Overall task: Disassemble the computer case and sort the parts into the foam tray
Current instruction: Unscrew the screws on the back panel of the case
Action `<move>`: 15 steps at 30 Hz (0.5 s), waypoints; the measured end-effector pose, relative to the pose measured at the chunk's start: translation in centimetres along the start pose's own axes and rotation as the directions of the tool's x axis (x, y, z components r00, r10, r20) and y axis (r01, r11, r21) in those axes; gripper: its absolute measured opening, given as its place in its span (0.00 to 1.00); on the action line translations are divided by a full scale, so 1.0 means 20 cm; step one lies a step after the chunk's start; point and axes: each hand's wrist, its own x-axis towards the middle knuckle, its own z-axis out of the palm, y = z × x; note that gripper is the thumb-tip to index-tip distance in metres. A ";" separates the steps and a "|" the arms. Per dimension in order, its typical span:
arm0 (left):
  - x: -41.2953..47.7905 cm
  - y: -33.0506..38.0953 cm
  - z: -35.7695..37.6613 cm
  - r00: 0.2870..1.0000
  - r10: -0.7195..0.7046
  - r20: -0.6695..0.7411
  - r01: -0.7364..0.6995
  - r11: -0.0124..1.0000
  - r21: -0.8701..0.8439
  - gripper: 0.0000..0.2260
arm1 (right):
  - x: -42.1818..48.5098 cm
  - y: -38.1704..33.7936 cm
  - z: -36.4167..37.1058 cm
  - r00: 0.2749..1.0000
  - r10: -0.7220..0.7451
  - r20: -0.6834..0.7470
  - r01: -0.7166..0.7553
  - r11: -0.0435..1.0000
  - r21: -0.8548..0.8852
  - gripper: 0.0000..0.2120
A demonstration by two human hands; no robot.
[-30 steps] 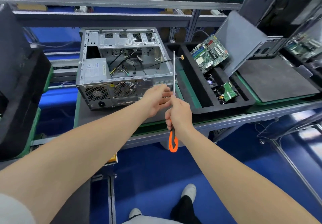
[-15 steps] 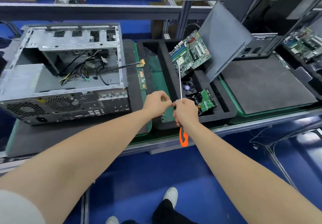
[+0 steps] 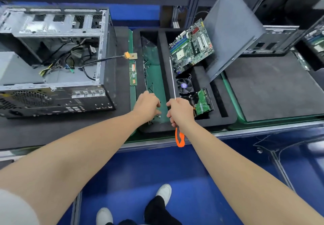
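Observation:
The opened computer case (image 3: pixel 52 91) lies at the left with loose cables inside. To its right is the black foam tray (image 3: pixel 163 53). My left hand (image 3: pixel 147 105) hovers over the tray's green-floored left compartment, fingers loosely curled downward, nothing visible in them. Small screws (image 3: pixel 159 117) lie on that floor just under the fingertips. My right hand (image 3: pixel 180 110) grips an orange-handled screwdriver (image 3: pixel 172 77), its shaft pointing away over the tray divider. A motherboard (image 3: pixel 191 46), a cooler fan (image 3: pixel 185 85) and a green-boarded drive (image 3: pixel 203 100) sit in the right compartments.
A memory stick (image 3: pixel 133 74) and a CPU chip (image 3: pixel 132 56) lie on the tray's left rim, beside a cable running out of the case. A grey side panel (image 3: pixel 231 28) leans against the tray's right side. Dark foam mats and another case lie further right.
Both hands moved right, from the case's corner to the tray. My left hand left the screwdriver shaft and dropped over the green-floored compartment. The right hand kept hold of the screwdriver.

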 end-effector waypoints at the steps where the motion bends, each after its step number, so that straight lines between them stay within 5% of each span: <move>1: 0.00 0.00 -0.02 0.999 -0.027 -0.022 0.024 0.991 -0.132 0.09 | 0.00 -0.01 0.00 1.000 0.001 -0.001 -0.001 1.000 0.023 0.13; 3: 0.00 0.02 -0.10 0.991 -0.126 -0.048 0.087 0.872 -0.482 0.14 | -0.02 -0.04 0.01 1.000 -0.017 0.000 0.017 0.996 0.093 0.18; 6: 0.01 0.07 -0.32 0.972 -0.237 -0.005 0.091 0.394 -0.915 0.18 | -0.08 -0.13 0.04 0.995 -0.094 0.017 0.088 0.972 0.217 0.19; 8: 0.02 0.08 -0.49 0.972 -0.237 0.002 0.028 0.106 -0.994 0.18 | -0.15 -0.22 0.08 0.989 -0.144 0.040 0.127 0.952 0.280 0.17; 11: -0.01 0.03 -0.71 0.962 -0.264 -0.063 -0.078 -0.048 -0.996 0.15 | -0.30 -0.35 0.19 0.969 -0.221 0.111 0.172 0.923 0.343 0.15; 15: -0.13 -0.13 -0.91 0.946 -0.313 -0.086 -0.126 -0.112 -0.986 0.14 | -0.52 -0.46 0.39 0.934 -0.312 0.176 0.222 0.889 0.401 0.13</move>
